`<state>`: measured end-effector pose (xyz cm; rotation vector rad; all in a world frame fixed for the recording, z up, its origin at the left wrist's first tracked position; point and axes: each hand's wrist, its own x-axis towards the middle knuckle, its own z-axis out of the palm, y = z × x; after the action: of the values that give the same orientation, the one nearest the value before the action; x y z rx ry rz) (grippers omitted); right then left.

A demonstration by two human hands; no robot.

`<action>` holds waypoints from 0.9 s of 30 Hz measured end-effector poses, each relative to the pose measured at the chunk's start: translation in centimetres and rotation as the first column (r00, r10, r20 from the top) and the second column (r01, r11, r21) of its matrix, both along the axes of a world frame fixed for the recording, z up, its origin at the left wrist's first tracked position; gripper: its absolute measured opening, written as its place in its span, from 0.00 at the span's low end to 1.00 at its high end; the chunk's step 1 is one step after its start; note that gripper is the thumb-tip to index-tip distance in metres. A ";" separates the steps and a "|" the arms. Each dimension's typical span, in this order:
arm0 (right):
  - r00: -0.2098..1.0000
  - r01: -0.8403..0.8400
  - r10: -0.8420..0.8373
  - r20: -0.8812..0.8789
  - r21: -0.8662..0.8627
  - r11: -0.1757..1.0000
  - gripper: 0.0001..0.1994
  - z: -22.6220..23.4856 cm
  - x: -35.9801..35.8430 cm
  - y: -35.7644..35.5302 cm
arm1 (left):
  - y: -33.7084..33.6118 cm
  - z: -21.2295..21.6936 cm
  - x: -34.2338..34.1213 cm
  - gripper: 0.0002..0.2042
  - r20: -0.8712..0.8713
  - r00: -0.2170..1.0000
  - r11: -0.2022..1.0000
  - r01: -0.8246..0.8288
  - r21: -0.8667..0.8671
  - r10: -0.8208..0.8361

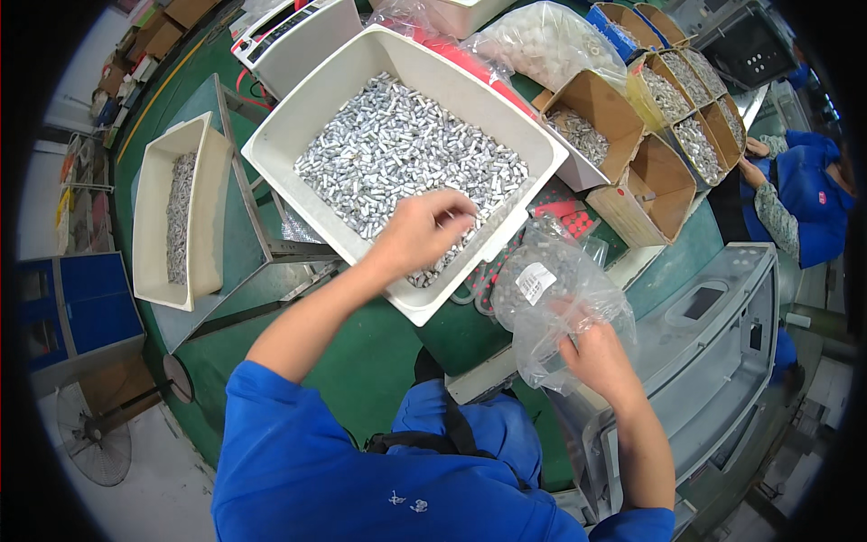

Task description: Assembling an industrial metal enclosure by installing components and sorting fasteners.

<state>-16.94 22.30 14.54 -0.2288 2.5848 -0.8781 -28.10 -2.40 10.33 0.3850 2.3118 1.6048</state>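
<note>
A large white plastic tub [316, 95] in front of me holds a heap of small silvery cylindrical metal pieces [388, 135]. Over the near right part of the heap is my left hand [424, 230], its fingers curled inward; whether any pieces sit within them is hidden. My right hand [596, 357] is closed around the gathered mouth of a clear plastic bag [582, 266]. The bag carries a white label [536, 282] and has greyish contents showing dimly through the film. It hangs just right of the tub's near corner.
A second white tub [212, 208] with similar pieces stands at left. Open cardboard boxes [646, 190], some filled with small parts, line the far right, near a big translucent bag [546, 41]. A grey metal housing [713, 334] is at right, where another person [804, 199] works.
</note>
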 end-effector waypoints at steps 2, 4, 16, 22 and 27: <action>0.999 0.050 -0.050 -0.002 -0.007 0.999 0.15 -0.5 0.2 0.3 | 1.9 4.4 2.8 0.05 0.080 0.990 0.981 0.098 0.166 -0.112; 0.988 0.154 -0.150 0.042 -0.123 0.980 0.15 -0.6 0.4 0.4 | 3.5 6.6 6.0 0.06 -0.335 0.906 0.902 0.351 0.251 -0.259; 0.865 0.501 -0.412 0.285 -0.445 0.743 0.10 -0.9 1.0 1.9 | 9.2 3.3 8.2 0.14 -0.791 0.538 0.937 0.327 -0.122 -0.290; 0.913 0.393 -0.337 0.228 -0.279 0.876 0.11 -1.2 1.5 1.6 | 6.2 3.8 5.6 0.12 -0.667 0.742 0.968 0.209 0.139 -0.064; 0.946 0.315 -0.282 0.159 -0.253 0.915 0.11 -0.9 1.8 1.2 | 2.2 0.0 -3.6 0.07 -0.522 0.850 0.975 -0.172 -0.140 0.075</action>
<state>-15.14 23.54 13.62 0.1473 2.4157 -1.3218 -31.75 -0.15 10.35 0.7071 2.9108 1.4568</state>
